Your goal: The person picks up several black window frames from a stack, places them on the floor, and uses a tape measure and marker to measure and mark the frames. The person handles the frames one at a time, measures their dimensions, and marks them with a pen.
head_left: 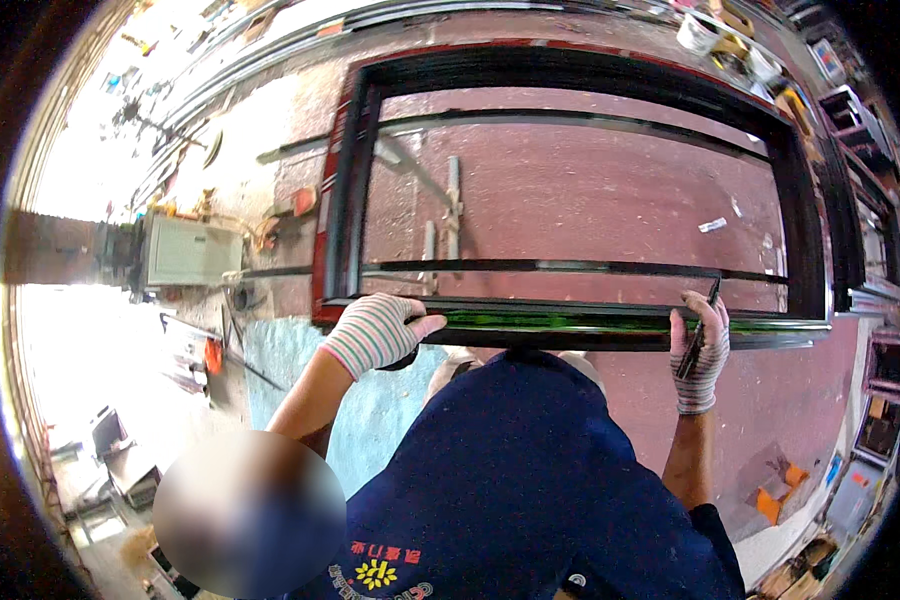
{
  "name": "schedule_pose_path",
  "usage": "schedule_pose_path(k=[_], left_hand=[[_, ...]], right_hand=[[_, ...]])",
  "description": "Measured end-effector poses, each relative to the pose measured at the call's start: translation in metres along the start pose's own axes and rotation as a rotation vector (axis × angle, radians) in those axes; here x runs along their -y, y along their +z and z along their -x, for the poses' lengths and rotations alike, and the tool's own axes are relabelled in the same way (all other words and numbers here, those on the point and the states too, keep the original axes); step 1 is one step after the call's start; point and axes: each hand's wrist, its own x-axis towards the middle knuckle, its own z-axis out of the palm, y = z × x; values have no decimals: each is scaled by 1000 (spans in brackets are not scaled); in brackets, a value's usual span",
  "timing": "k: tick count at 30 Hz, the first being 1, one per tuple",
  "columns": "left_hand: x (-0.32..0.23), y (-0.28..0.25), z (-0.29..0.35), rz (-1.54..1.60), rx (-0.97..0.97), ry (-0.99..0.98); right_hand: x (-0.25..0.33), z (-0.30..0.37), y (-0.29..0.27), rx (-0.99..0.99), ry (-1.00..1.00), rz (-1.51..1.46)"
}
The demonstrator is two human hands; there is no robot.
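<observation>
a pale box point(195, 255) stands off to the left, a white bucket point(697, 36) at far right; two dark bars point(570, 266) cross beneath the frame point(570, 318), over a reddish floor point(590, 195). the frame is a glossy black rectangle, its outer edge reddish. the left hand point(380, 335), in striped knit, rests at its near left corner, fingers bent, hold unclear; the right hand's point(706, 352) fingers curl around a slim black tool point(692, 352).

I'm facing two dark rails point(570, 266), dark rectangular frame point(570, 70) lying across them. Reddish floor point(570, 200) is spreading below; white scrap point(712, 226) is lying on it, seen through the frame, orange pieces point(767, 505) lying rightward, light-blue patch point(285, 360) covering floor leftward.
</observation>
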Motion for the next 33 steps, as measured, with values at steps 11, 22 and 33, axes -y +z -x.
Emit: schedule_pose_path(k=[11, 22, 33], left_hand=[[222, -36, 50, -110, -90, -116], [258, -5, 45, -20, -331, -2], [264, -6, 41, -4, -291, 39]], right_hand=[[166, -30, 144, 241, -149, 29], [176, -19, 169, 266, -176, 61], [184, -19, 168, 256, -151, 63]])
